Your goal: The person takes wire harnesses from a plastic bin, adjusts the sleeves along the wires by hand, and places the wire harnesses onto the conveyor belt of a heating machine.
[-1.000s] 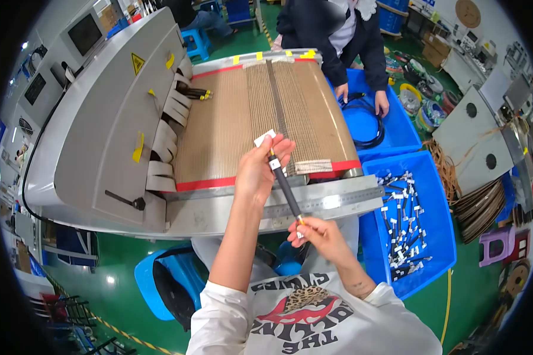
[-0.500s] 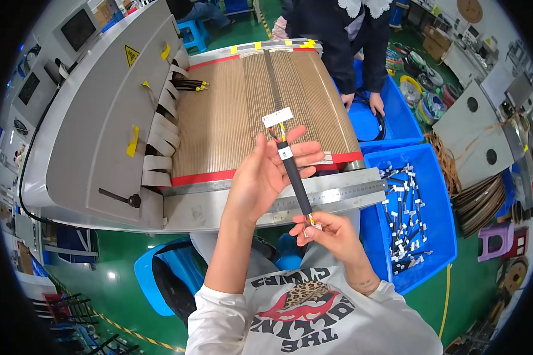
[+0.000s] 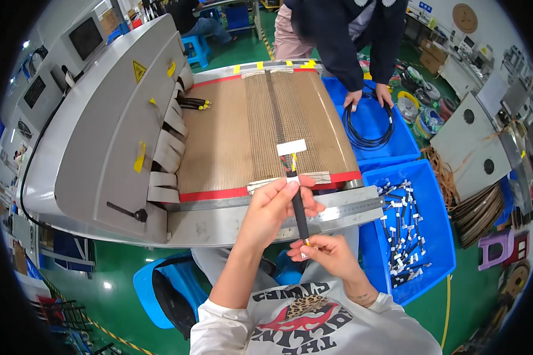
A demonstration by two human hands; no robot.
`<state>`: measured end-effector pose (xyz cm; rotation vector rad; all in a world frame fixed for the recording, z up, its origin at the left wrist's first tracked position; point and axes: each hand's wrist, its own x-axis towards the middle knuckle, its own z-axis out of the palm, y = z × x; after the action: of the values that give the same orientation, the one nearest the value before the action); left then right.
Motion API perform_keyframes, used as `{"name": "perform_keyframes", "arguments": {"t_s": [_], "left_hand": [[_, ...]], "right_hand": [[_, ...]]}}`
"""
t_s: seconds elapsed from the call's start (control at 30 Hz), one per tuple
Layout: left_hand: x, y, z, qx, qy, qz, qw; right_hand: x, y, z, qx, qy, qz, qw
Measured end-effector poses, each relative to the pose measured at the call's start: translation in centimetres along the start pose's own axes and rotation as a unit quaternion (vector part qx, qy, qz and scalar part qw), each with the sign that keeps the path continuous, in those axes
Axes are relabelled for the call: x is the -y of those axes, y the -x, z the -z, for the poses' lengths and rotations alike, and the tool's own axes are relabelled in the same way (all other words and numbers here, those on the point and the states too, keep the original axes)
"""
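Spanning the left hand [image 3: 272,207] and right hand [image 3: 331,253], both pinching: one short black cable [image 3: 300,216], at the near metal ledge [image 3: 210,223]. Likely light, fairly stiff; best held by its sheath [image 3: 302,227], thin far-end wires [image 3: 294,162] seeming fragile.

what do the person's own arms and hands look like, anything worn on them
The left hand and right hand wear no gloves, and no watch shows at either wrist. White sleeves leave both forearms bare. A small dark marking, too small to read, shows on the right forearm.
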<state>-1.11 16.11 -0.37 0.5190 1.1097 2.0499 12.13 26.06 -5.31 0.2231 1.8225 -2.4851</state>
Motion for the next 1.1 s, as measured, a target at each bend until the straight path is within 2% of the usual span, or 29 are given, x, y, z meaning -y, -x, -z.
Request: {"name": "perform_keyframes", "arguments": {"t_s": [0.07,0.1,0.23,0.27,0.37,0.5,0.6,0.83,1.1], "left_hand": [[-0.1,0.6,-0.4,-0.027,-0.007,0.007,1.000],[0.1,0.9,-0.5,-0.009,0.003,0.015,1.000],[1.5,2.4,-1.5,0.037,0.006,0.048,0.998],[2.1,2.7,-1.6,0.046,0.004,0.069,0.997],[2.8,3.0,-1.8,0.076,-0.002,0.101,0.992],[2.6,3.3,-2.3,0.071,-0.003,0.114,0.991],[2.9,3.1,-2.2,0.045,0.115,0.148,0.981],[2.9,3.0,-2.2,0.052,0.188,0.158,0.968],[3.1,3.1,-1.7,0.076,0.188,0.127,0.971]], "right_hand": [[0.6,0.1,0.4,-0.012,0.067,0.054,0.996],[0.9,0.2,0.6,-0.019,0.100,0.078,0.992],[3.0,-1.1,2.0,-0.026,-0.043,0.171,0.984],[3.3,-1.2,2.3,-0.038,0.007,0.172,0.984],[4.5,-2.1,2.0,-0.004,-0.044,0.150,0.988],[5.4,-2.1,0.9,-0.068,-0.053,0.110,0.990],[5.5,-2.3,0.8,-0.082,-0.030,0.113,0.990],[5.9,-2.5,0.2,-0.107,-0.045,0.113,0.987],[5.3,-3.2,0.4,-0.102,-0.026,0.108,0.989]]}}
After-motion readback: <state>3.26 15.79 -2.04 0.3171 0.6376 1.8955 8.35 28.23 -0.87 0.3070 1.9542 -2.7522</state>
